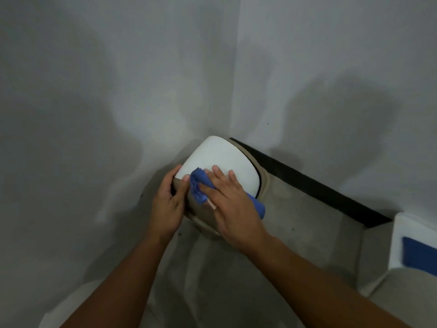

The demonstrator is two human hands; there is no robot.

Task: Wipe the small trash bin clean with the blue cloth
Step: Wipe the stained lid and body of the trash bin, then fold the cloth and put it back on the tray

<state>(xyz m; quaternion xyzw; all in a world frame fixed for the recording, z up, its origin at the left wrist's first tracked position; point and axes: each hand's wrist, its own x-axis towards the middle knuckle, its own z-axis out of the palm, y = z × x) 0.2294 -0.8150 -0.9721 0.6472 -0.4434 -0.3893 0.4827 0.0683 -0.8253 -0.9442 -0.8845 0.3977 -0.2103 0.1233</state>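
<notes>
Grey walls (118,91); left hand (168,204) grips trash bin (220,157) rim; right hand (231,204) flat, pressing blue cloth (197,188).

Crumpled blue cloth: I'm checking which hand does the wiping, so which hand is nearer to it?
Right. The right hand presses flat on the crumpled blue cloth. The left hand grips the edge of the white-lidded beige bin, just beside the cloth.

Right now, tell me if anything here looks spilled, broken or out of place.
Nothing stands out. The left hand grips the rim of the bin, and the right hand presses the blue cloth on the lid. No spill or crack shows.
</notes>
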